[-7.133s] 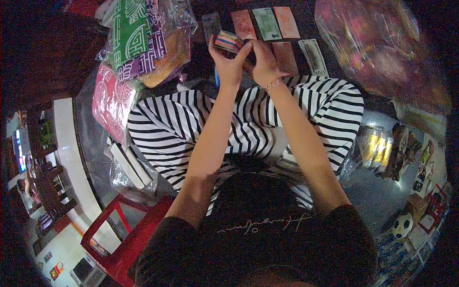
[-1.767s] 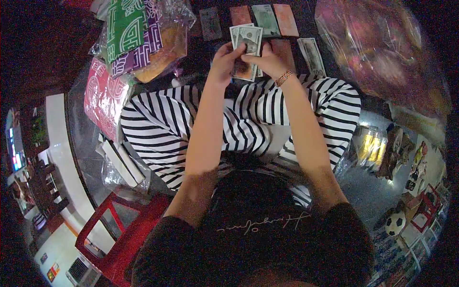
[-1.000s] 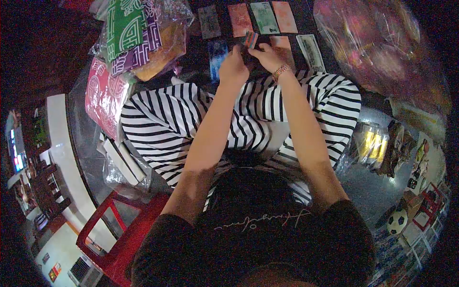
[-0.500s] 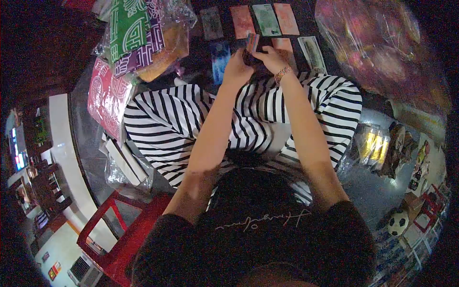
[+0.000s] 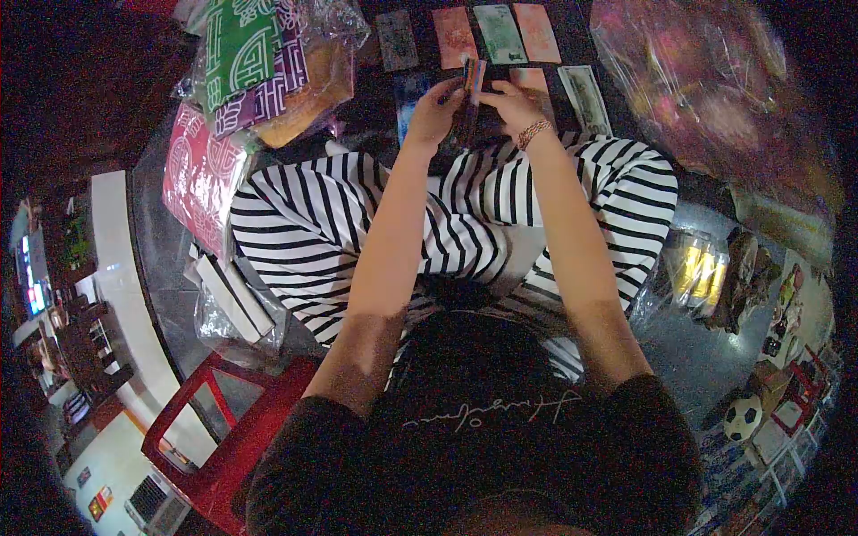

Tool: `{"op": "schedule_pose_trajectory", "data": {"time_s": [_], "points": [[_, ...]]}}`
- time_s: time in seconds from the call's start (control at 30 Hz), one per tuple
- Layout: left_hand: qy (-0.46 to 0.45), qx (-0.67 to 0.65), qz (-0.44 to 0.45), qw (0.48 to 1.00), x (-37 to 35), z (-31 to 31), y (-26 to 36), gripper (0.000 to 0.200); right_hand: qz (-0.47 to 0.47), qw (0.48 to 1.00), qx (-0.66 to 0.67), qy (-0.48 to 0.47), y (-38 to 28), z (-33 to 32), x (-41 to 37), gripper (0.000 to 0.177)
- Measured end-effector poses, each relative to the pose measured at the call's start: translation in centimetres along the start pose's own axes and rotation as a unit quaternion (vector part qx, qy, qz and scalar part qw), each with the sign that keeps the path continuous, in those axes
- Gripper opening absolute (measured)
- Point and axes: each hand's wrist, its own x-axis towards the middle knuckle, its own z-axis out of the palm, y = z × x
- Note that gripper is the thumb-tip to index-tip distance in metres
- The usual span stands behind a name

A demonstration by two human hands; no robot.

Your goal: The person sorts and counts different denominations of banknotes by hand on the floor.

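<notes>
Between my two hands, above my crossed legs, is a thin stack of colourful paper notes (image 5: pixel 477 79), seen nearly edge-on. My left hand (image 5: pixel 433 118) grips its left side with closed fingers. On the right, my right hand (image 5: pixel 511 109), bracelet at the wrist, pinches the stack between thumb and fingers. Banknotes lie in two rows beyond: a dark grey note (image 5: pixel 397 41), a red note (image 5: pixel 456 37), a green note (image 5: pixel 499 36) and an orange note (image 5: pixel 536 34) at the back. Nearer are a blue note (image 5: pixel 411 103), an orange note partly behind my right hand, and a grey-green note (image 5: pixel 585 100).
Plastic-wrapped green, purple and red patterned packs (image 5: pixel 201 179) are piled at left. A large clear-wrapped bundle (image 5: pixel 697 80) stands at right. Yellow cylinders in plastic (image 5: pixel 699 272) lie by my right knee. A red chair (image 5: pixel 241 429) is behind left, a football (image 5: pixel 743 418) behind right.
My left hand has lifted slightly and tilted, moving a little up along the stack. The stack stands more upright. The laid-out notes have stayed put.
</notes>
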Motion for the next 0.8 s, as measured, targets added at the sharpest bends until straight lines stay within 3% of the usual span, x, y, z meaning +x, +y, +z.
{"op": "schedule_pose_trajectory", "data": {"time_s": [0.07, 0.2, 0.3, 0.4, 0.57, 0.7, 0.8], "points": [[-0.005, -0.064, -0.017, 0.998, 0.3, 0.0, -0.1, 0.031, 0.015, 0.999, 0.044, -0.007, -0.8, 0.1, -1.1, 0.077], [0.014, -0.061, -0.059, 0.996, -0.2, 0.1, 0.7, 0.031, 0.032, 0.994, 0.1, -0.025, -1.8, 0.0, -2.3, 0.076], [0.013, -0.08, -0.035, 0.996, -0.6, 0.0, 1.5, 0.03, 0.018, 0.999, 0.038, 0.002, -2.0, 0.1, -2.1, 0.075], [0.024, -0.084, -0.005, 0.996, -0.7, 0.1, 2.2, 0.03, -0.041, 0.996, 0.077, -0.016, -1.4, 0.1, -1.2, 0.077], [0.017, -0.171, -0.066, 0.983, 0.0, 0.3, 0.9, 0.028, -0.044, 0.996, 0.065, -0.035, -0.5, 0.0, 0.0, 0.078], [0.006, -0.152, -0.083, 0.985, -0.2, 0.0, 1.4, 0.035, -0.025, 1.0, 0.006, -0.008, -2.1, -0.1, -1.7, 0.076], [0.023, -0.068, -0.044, 0.996, -0.6, -0.1, 2.3, 0.036, -0.028, 1.0, -0.008, -0.011, -1.0, -0.1, -0.5, 0.077]]}}
